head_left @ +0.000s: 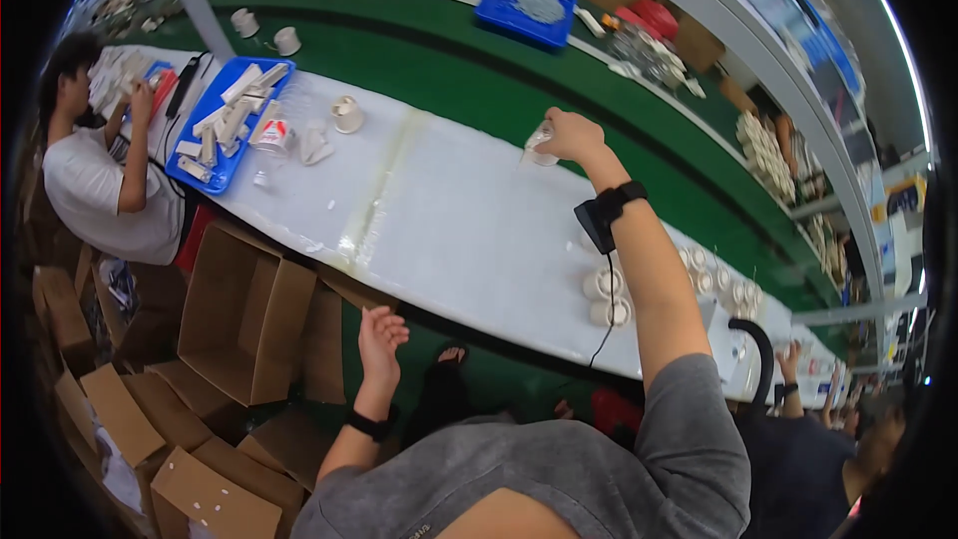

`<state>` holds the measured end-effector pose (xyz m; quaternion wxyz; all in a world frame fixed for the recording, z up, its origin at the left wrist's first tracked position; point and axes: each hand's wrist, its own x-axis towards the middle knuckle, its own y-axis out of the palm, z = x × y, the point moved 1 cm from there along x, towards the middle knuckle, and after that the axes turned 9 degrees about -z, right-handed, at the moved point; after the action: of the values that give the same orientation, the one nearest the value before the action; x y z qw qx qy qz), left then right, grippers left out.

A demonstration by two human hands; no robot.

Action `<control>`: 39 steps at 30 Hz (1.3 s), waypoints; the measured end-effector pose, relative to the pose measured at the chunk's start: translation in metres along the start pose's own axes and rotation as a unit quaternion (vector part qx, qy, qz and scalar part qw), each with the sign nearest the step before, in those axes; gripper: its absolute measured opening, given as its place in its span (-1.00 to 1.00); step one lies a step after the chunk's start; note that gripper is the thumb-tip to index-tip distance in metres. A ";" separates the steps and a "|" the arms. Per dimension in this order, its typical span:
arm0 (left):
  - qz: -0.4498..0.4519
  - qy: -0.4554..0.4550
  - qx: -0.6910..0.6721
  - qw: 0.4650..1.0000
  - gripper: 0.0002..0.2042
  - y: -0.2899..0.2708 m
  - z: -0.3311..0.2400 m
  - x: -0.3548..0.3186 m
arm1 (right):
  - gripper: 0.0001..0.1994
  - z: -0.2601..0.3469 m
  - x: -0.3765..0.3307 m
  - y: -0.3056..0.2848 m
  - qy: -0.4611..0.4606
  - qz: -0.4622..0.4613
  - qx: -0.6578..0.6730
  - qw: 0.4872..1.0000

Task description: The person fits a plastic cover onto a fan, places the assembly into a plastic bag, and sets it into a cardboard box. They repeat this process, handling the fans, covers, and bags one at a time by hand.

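White plastic-covered worktable (469, 230) beside green belt (399, 55). Small clear plastic container (540, 151) at table's far edge, held in fingers of right hand (577, 137). Left hand (380, 344) by near edge, fingers half-curled, loosely parted. White cylindrical parts (607, 312) grouped rightward; blue plastic tray (222, 184) of elongated white pieces (232, 123) leftward.

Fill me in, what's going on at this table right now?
The person's right hand holds a small clear item at the far edge of the white table. The left hand, with nothing visible in it, is off the near edge, fingers loosely curled. White round pieces stand grouped toward the right; at left, a co-worker is beside a blue tray of white parts.
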<state>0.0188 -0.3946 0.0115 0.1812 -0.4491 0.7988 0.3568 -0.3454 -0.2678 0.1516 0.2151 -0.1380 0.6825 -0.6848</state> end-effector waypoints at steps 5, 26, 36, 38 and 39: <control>-0.073 -0.021 -0.038 0.996 -0.64 -0.040 0.014 -0.008 | -0.44 0.005 0.089 0.058 0.055 -0.059 -0.013 0.997; 0.455 -0.047 0.407 0.790 -0.71 0.137 0.080 -0.072 | -0.63 -0.046 -0.340 -0.050 -0.191 0.012 0.415 0.889; 0.469 -0.477 0.523 0.528 -0.69 0.152 0.209 -0.192 | -0.86 -0.034 -0.603 0.038 0.450 -0.526 0.600 0.401; 0.449 -0.518 0.565 0.459 -0.69 0.145 0.218 -0.211 | -0.92 -0.001 -0.653 0.048 0.499 -0.644 0.504 0.287; 0.462 -0.526 0.580 0.417 -0.70 0.143 0.224 -0.222 | -0.87 0.020 -0.677 0.042 0.488 -0.718 0.455 0.199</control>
<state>0.0084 -0.0511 0.0529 0.5915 0.4743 0.6520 0.0050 0.2576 0.0426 0.1812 -0.7188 -0.0857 -0.1702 -0.6686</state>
